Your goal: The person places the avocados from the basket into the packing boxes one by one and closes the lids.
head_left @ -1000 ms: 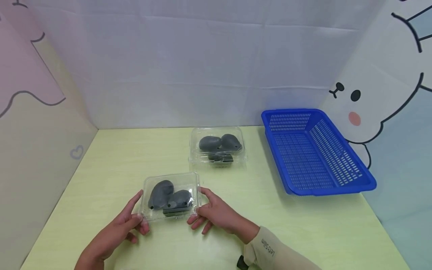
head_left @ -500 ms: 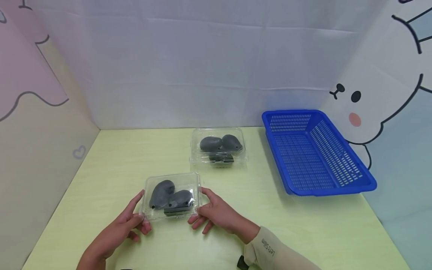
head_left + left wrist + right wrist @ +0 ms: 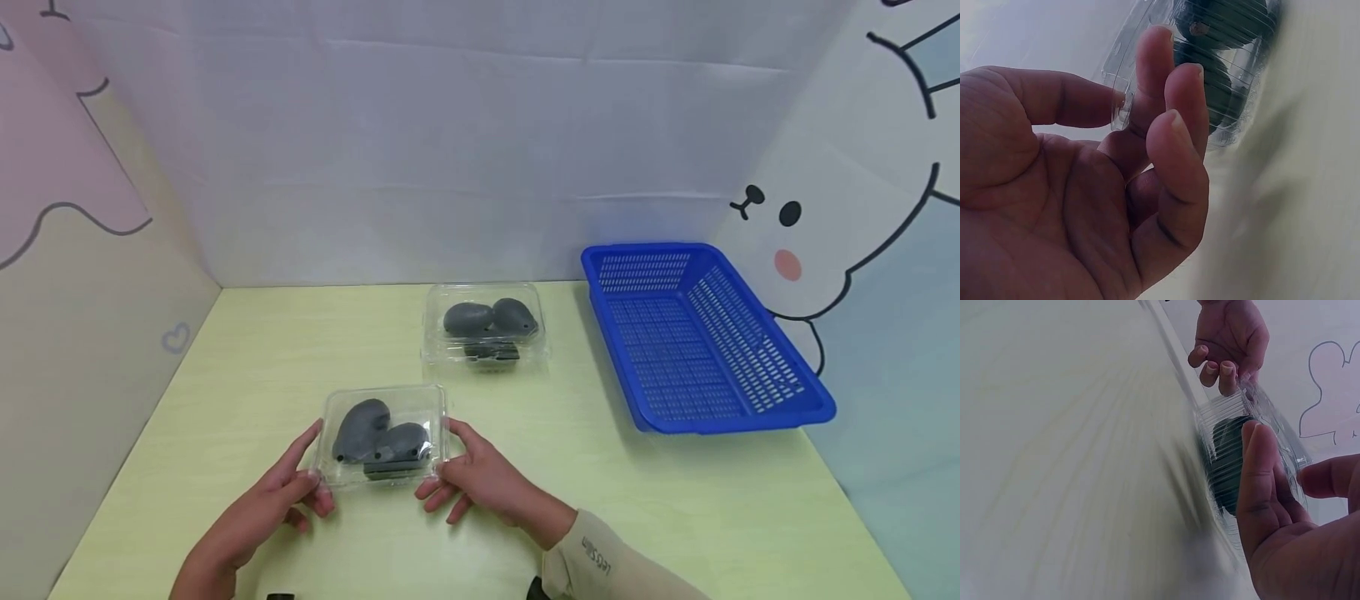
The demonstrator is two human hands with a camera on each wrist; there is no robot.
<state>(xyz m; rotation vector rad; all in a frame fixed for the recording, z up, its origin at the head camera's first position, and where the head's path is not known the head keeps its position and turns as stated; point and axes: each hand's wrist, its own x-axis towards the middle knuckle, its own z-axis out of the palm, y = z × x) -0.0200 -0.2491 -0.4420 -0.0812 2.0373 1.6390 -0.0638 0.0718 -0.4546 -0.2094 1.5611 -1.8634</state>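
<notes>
A clear plastic clamshell box [image 3: 343, 406] with dark grey rounded objects [image 3: 362, 432] inside stands between both hands near the table's front. On its left side my left hand [image 3: 262, 504] pinches the front corner; the left wrist view shows thumb and index finger on the clear rim [image 3: 1121, 103]. From the right, my right hand [image 3: 487, 471] grips the opposite edge, its thumb at the near corner. The dark objects have small black dots like eyes; their exact kind is hard to tell. A flat black piece [image 3: 393, 468] lies at the box's front.
Behind it, a second clear clamshell box [image 3: 442, 350] with similar grey objects rests on the pale yellow table [image 3: 300, 333]. To the right sits a blue perforated plastic basket [image 3: 637, 392]. White fabric [image 3: 390, 167] walls the back, and printed panels stand on both sides.
Both hands keep their hold on the front box, which stays nearly in place. Only a slight shift of the view shows.
</notes>
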